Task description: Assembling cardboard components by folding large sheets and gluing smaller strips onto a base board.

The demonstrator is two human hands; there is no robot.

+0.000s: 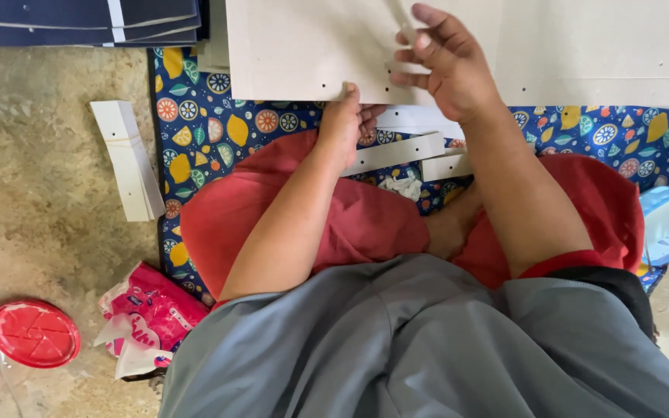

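— Sitting cross-legged, is that it? Grey shirt fills the bottom of the frame, red shorts (365, 220) above it.

— Yes, on a blue mat printed with citrus slices (210, 128), spread over the rough concrete floor (48, 232). Probably it keeps the pale pieces off the grit.

— What lies nearest at lower left?

— A round red lid (34, 334), and beside it a crumpled pink-and-white wrapper (149, 317). Both sit well off the mat.

— And the hands?

— The left hand (348, 124), centre frame, is curled shut on the near edge of a large pale board (303, 46), thumb on top and fingers tucked underneath — it looks like a steadying grip, since the board juts out over the lap. The right hand (443, 66), just above and to the right, has its fingertips pinched closed on a small pale strip (406, 68) pressed against the board face, near a row of tiny drilled holes.

— So the board is where, exactly?

— Across the top of the frame, from the centre toward the right edge, its near edge over the knees.

— Anything under it?

— Two loose pale slats with holes (396, 152) on the mat between the knees, just beside a wad of white scraps — kept within reach, I'd judge. Another folded white piece (127, 159) lies at left, half on the floor. Dark navy panels (79, 19) are stacked at upper left.
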